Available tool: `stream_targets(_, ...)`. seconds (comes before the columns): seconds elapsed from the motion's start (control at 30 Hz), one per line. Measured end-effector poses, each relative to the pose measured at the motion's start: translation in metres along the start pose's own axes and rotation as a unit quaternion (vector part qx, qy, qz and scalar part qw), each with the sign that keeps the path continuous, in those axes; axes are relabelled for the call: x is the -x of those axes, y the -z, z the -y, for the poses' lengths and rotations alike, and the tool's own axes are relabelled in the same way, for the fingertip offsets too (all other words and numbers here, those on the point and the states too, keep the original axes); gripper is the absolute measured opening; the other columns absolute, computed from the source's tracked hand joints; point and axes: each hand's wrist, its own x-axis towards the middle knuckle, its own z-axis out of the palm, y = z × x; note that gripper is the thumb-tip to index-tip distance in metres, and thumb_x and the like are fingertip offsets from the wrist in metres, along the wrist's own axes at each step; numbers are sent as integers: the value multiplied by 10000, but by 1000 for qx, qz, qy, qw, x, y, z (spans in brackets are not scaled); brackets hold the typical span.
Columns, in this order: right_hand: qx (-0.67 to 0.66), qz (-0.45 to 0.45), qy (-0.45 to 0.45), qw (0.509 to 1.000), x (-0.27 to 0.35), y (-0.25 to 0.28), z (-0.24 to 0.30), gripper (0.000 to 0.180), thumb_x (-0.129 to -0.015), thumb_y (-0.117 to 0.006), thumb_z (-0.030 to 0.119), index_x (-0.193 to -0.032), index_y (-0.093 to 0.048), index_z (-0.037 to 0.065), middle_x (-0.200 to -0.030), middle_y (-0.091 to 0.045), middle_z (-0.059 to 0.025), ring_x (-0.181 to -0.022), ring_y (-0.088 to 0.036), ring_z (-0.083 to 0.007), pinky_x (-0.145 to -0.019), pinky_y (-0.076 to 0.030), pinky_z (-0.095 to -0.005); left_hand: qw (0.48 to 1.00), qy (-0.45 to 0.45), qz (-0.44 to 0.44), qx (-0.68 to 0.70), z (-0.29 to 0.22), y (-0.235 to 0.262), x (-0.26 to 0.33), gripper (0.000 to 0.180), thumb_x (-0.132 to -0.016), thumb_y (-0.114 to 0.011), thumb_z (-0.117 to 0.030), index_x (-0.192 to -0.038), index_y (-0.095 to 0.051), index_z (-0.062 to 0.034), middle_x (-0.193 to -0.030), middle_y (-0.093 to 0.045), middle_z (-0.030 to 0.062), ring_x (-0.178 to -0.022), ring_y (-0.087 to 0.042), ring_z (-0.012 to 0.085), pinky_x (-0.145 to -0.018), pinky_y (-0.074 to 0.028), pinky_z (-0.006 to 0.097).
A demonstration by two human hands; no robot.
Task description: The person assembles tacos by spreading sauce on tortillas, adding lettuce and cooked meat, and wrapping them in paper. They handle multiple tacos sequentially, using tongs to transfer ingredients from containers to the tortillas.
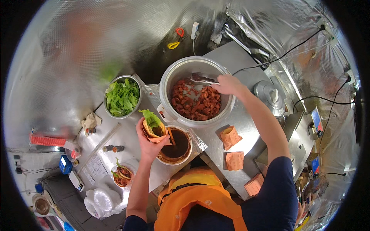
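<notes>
Two hands busy: my left hand (148, 140) grips the lettuce-lined wrap (153, 128) beside the sauce bowl (175, 145), my right hand (228, 84) clamps tongs (203, 79) over the meat pot (196, 92), so I judge meat could drop between them.

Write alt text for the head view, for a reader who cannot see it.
Seen from above, a person's left hand holds a paper-wrapped bun with lettuce over a bowl of brown sauce, while the right hand holds metal tongs in a large pot of reddish-brown meat. A bowl of lettuce sits to the left on the steel counter.
</notes>
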Motion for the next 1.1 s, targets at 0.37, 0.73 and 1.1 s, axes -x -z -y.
stream_targets(0.37,62,-5,146,987,19,-36,57,311,-909,-766,322,-833,-758,21,-820,-747,-185,-803,-745,-374,-740,-598,-482,1000,-10,5,-5,-31,-27,-41,1059,-742,-915,-15,-1579,-267,-14,-1467,-479,130,-1346,-528,242,-1162,-441,383)
stream_targets(0.73,-164,-69,-13,984,160,76,18,381,-947,-750,360,-841,-674,2,-693,-641,-185,-612,-566,-417,-601,-494,-447,996,-90,23,-7,-47,-77,-93,1283,-722,-923,10,-1690,-85,-77,-1570,-425,172,-1407,-505,290,-1162,-457,384)
stream_targets(1.1,-138,-123,-22,983,208,89,69,328,-997,-701,338,-1086,-681,23,-783,-669,-213,-750,-648,-448,-676,-507,-494,989,-120,34,79,-49,-165,-114,1306,-657,-937,8,-1675,-118,-29,-1515,-430,195,-1377,-501,340,-1182,-425,397)
